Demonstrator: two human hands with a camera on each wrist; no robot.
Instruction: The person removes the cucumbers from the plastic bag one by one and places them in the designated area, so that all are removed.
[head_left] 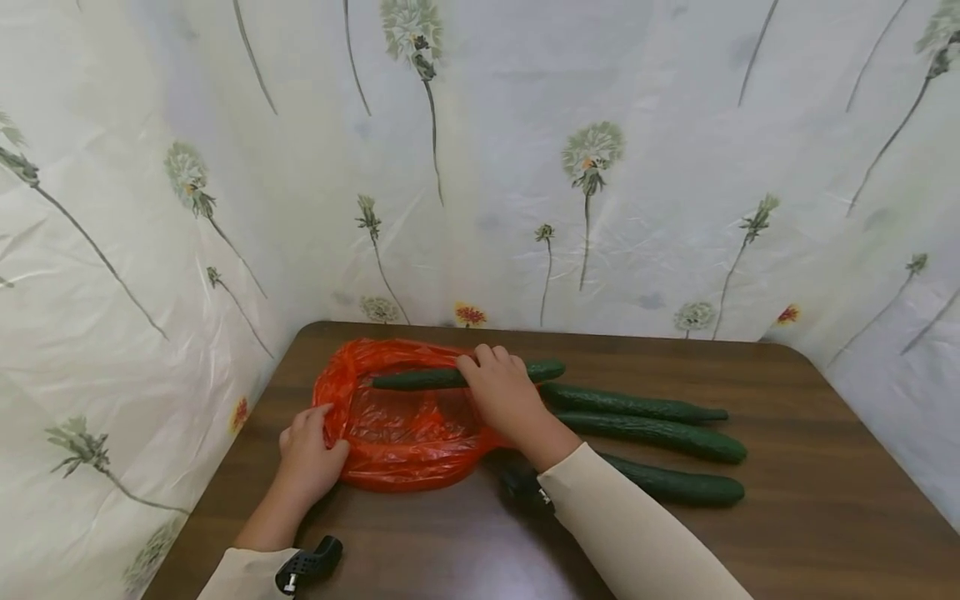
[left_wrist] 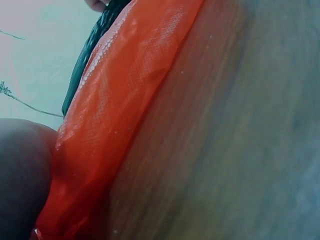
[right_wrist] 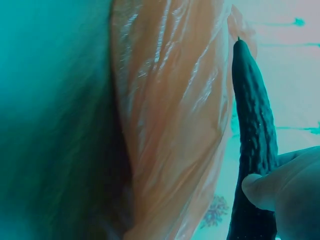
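A red plastic bag (head_left: 405, 473) lies on the table with its mouth spread wide and facing up. My left hand (head_left: 309, 454) grips the bag's left rim, fingertips over the edge. My right hand (head_left: 502, 396) holds a long green cucumber (head_left: 416, 380) near its middle, over the far side of the bag's mouth. In the right wrist view the thumb presses on this cucumber (right_wrist: 254, 115), and its thin tip points away from the hand beside the bag (right_wrist: 170, 100). The left wrist view shows the bag's side (left_wrist: 120, 100) close up, the dark cucumber (left_wrist: 90, 55) beyond it.
Three more cucumbers lie roughly side by side right of the bag: a far one (head_left: 637, 402), a middle one (head_left: 667, 438) and a near one (head_left: 682, 485), partly behind the right forearm. The brown wooden table (head_left: 817, 500) meets a dandelion-patterned sheet (head_left: 510, 167) at the back.
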